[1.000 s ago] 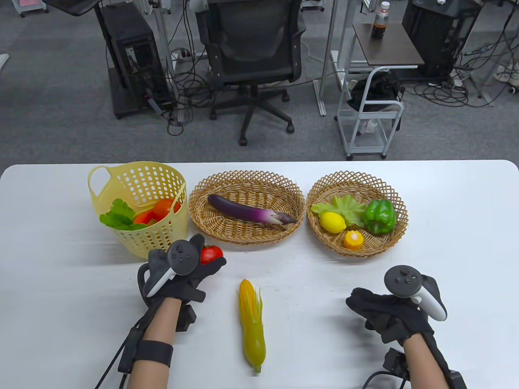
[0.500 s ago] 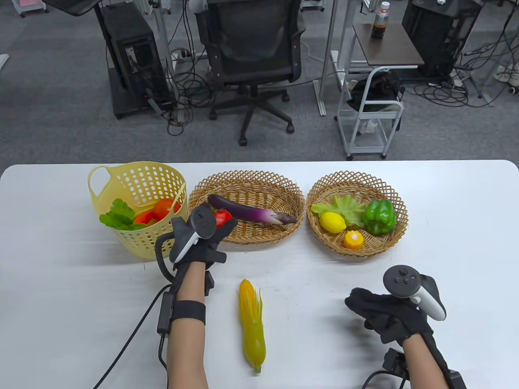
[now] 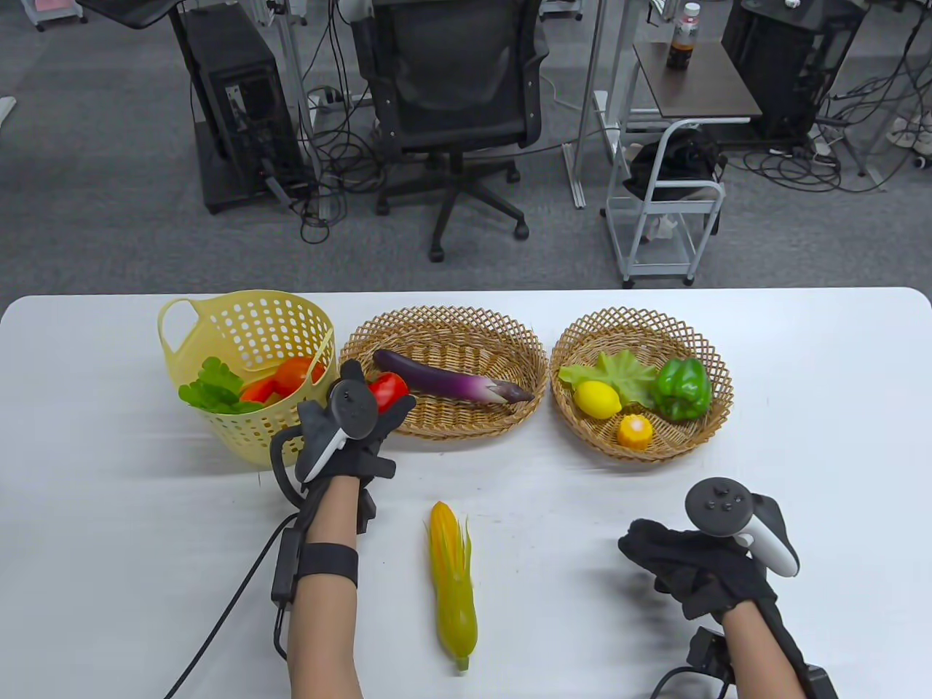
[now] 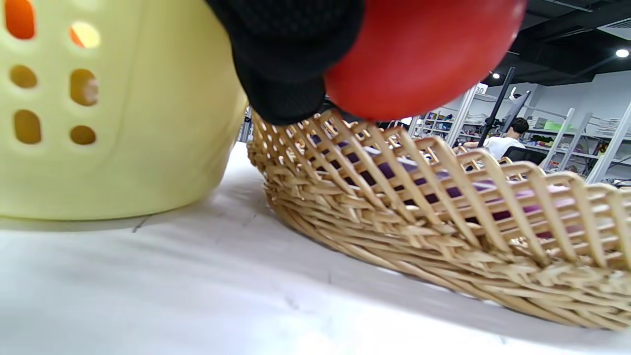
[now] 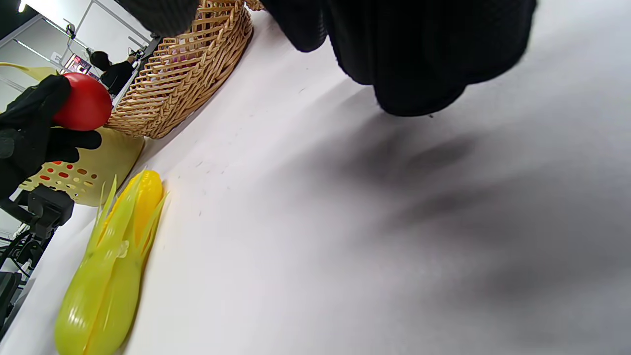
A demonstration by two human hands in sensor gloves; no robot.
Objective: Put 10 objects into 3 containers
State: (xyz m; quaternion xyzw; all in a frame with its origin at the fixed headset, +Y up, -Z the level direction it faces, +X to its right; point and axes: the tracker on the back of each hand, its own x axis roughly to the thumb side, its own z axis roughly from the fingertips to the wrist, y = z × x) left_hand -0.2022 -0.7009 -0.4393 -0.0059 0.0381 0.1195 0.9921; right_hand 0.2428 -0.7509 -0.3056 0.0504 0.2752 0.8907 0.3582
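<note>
Red tomato (image 3: 388, 389) gripped by left hand (image 3: 349, 429) fingers (image 4: 291, 59), seemingly curled.

**Hands and forearms: pose and state**

Left hand (image 3: 349, 429): black sensor glove, tracker strapped across its back, forearm reaching up from the bottom edge of the table view with a dark band and cable below the wrist. Fingers (image 4: 291, 64) curl around a red tomato (image 3: 387, 391); in the left wrist view the tomato sits just beside a gloved fingertip, pressed against it, held clear of the surface below the fingers.

Right hand (image 3: 688, 564): black sensor glove, tracker on its back toward the outer side, forearm entering at the bottom right corner. Fingers (image 5: 419, 59) bunched loosely and pointing inward toward the left hand, holding nothing, low over the tabletop with their shadow directly beneath.
</note>
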